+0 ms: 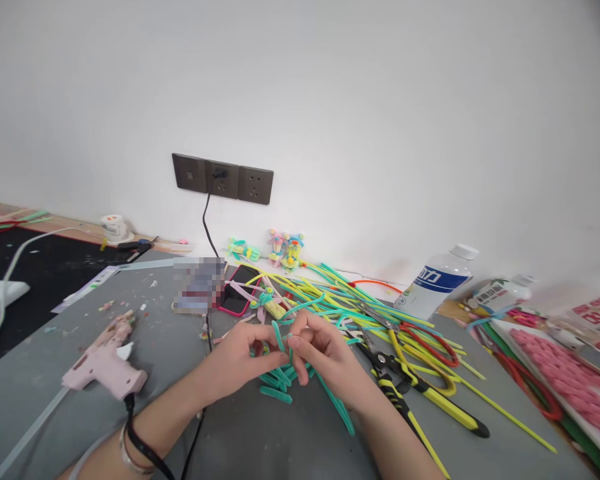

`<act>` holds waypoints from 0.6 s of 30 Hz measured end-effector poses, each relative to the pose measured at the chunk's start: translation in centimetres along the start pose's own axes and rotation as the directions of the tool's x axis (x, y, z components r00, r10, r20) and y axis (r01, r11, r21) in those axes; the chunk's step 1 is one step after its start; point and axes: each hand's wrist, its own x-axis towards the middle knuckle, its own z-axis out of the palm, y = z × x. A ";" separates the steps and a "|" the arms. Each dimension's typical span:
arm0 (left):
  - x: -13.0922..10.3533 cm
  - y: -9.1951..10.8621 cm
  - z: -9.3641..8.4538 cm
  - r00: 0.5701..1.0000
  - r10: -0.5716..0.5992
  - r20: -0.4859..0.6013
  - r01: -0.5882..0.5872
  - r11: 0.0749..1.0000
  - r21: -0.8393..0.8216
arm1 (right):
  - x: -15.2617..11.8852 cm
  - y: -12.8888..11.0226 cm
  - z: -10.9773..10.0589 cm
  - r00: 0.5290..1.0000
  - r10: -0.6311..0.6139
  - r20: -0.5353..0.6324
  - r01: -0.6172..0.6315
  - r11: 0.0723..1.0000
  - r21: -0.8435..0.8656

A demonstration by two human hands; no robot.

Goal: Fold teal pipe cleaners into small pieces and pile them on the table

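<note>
Between my two hands a teal pipe cleaner (279,335) is pinched, its bent end rising above the fingers. My left hand (245,353) closes thumb and forefinger on it from one side. From the other side my right hand (321,350) grips it with bent fingers, which hide part of the piece. Short cut teal pipe cleaners (276,393) lie on the mat beneath my hands. Just behind them is a small figure of yellow and teal pipe cleaners (271,305).
Pliers (387,363) and red-handled scissors (430,340) lie at right among long yellow-green pipe cleaners (510,417). A pink glue gun (105,367) with a black cord is at left. Behind are a phone (237,293), finished figures (293,250) and a bottle (435,280).
</note>
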 end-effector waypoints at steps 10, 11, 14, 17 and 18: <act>-0.2 -0.7 -0.1 0.958 0.024 0.287 0.041 0.975 -0.218 | -0.4 -0.3 -1.1 0.991 -0.015 0.131 0.022 0.999 -0.045; -0.3 -0.8 -0.1 0.951 0.024 0.309 0.049 0.973 -0.226 | -0.3 -0.3 -1.1 0.989 -0.025 0.147 0.031 0.999 -0.037; -0.4 -0.8 -0.2 0.922 0.035 0.386 0.065 0.968 -0.244 | -0.2 -0.6 -1.0 0.976 -0.019 0.215 0.016 1.000 0.020; -0.6 -0.8 -0.4 0.894 0.040 0.446 0.088 0.961 -0.263 | -0.2 -0.6 -0.8 0.968 -0.009 0.250 -0.018 0.994 0.106; -0.6 -0.9 -0.4 0.891 0.039 0.452 0.096 0.957 -0.273 | -0.2 -0.5 -0.7 0.967 -0.008 0.254 -0.026 0.991 0.130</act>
